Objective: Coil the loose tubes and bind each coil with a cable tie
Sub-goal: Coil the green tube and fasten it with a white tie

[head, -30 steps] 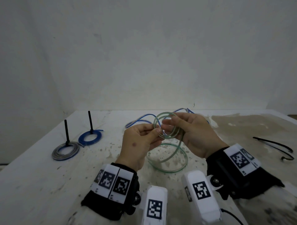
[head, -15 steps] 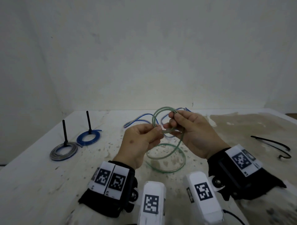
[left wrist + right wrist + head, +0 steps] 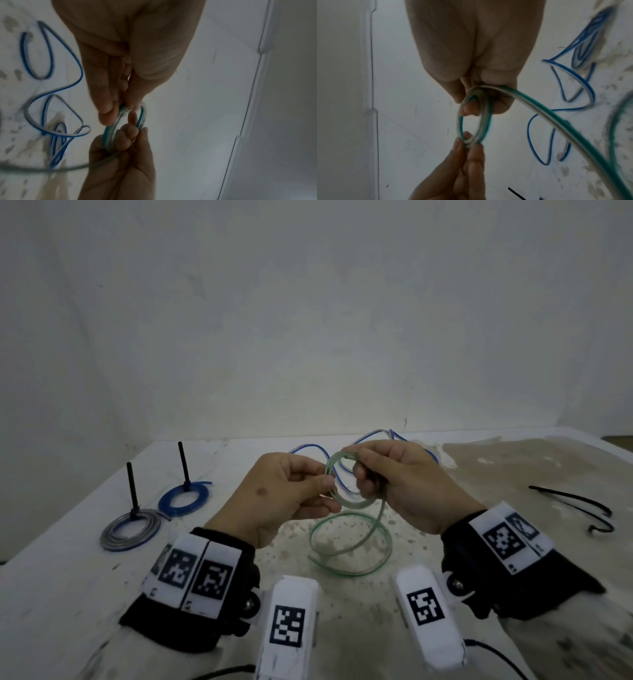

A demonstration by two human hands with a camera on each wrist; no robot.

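Slack was the danger: the green tube [image 3: 346,501] was pinched by the left hand [image 3: 281,494] and the right hand [image 3: 404,481], so the small coil could have sprung open if either pinch had been eased.

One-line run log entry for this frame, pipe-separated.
step: coiling green tube | left hand: pinches coil | right hand: grips coil, tail trails to table | bound coils: grey, blue | cable ties: untouched
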